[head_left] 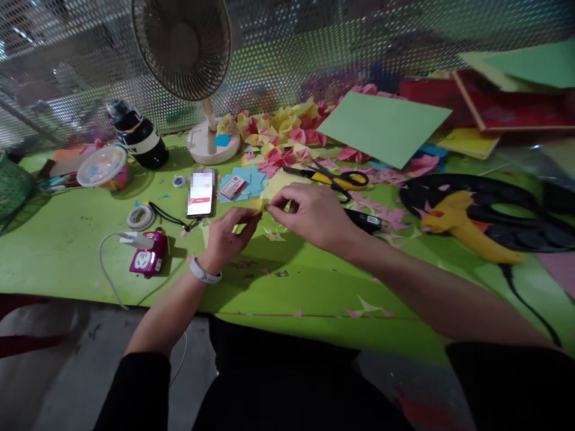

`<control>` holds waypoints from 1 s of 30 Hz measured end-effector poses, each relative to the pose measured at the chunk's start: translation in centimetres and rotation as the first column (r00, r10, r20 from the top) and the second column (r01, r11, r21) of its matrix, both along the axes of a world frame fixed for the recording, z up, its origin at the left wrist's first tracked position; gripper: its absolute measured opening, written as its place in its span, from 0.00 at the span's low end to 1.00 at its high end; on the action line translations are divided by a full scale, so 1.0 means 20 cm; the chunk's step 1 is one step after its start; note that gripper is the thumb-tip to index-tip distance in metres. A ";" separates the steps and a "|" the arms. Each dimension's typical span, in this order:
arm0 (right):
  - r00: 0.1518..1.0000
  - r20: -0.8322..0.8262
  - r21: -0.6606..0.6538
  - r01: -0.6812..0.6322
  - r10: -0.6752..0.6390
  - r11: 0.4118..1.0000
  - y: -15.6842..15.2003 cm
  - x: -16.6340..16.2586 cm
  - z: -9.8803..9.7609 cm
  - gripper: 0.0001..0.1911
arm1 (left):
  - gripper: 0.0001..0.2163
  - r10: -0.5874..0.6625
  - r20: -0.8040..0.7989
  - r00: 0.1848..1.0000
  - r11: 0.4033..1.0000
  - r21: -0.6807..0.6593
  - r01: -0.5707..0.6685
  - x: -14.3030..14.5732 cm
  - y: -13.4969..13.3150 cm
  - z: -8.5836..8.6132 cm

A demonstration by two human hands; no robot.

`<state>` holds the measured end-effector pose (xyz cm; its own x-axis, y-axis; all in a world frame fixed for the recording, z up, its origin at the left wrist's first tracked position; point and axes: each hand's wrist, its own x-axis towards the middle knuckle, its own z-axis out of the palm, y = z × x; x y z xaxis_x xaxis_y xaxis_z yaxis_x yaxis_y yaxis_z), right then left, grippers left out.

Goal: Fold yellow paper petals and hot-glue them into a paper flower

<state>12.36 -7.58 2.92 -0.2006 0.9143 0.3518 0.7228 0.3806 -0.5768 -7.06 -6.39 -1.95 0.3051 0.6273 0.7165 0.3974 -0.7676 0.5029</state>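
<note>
Both hands meet over the middle of a green table (67,251). My left hand (229,235) and my right hand (309,214) pinch a small yellow paper piece (260,205) between their fingertips, just above the table. A white band sits on my left wrist. Yellow-handled scissors (335,177) lie just beyond my right hand. A black marker-like object (366,220) lies under my right hand's far side. Small paper offcuts (274,234) lie below the hands.
A pile of pink and yellow folded papers (283,134) and a green sheet (381,126) lie at the back. A phone (200,193), tape roll (140,216), pink charger (148,254), fan (188,54), bottle (139,136) and lidded tub (102,166) stand left. A yellow glue gun (467,224) lies right.
</note>
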 end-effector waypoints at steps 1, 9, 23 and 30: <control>1.000 0.003 -0.001 0.005 -0.005 1.000 0.00 0.00 0.00 0.05 | 0.04 -0.003 0.002 1.000 1.000 0.015 0.003 0.00 0.00 0.00; 1.000 0.004 -0.012 0.012 -0.012 1.000 0.00 0.00 0.00 0.05 | 0.04 0.013 -0.054 0.998 0.998 0.058 -0.010 -0.01 0.00 0.00; 1.000 0.015 -0.022 0.025 -0.025 0.999 0.01 0.00 0.00 0.03 | 0.04 0.055 -0.250 0.967 0.972 0.235 0.006 -0.02 -0.01 0.02; 0.999 0.030 -0.044 0.018 -0.017 0.999 0.01 -0.01 0.01 0.03 | 0.06 0.080 -0.326 0.942 0.953 0.301 0.024 -0.05 -0.01 0.01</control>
<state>12.18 -7.46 3.20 -0.1939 0.9322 0.3056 0.7459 0.3424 -0.5712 -7.99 -6.49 -1.65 0.5420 0.4139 0.7314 0.5246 -0.8465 0.0902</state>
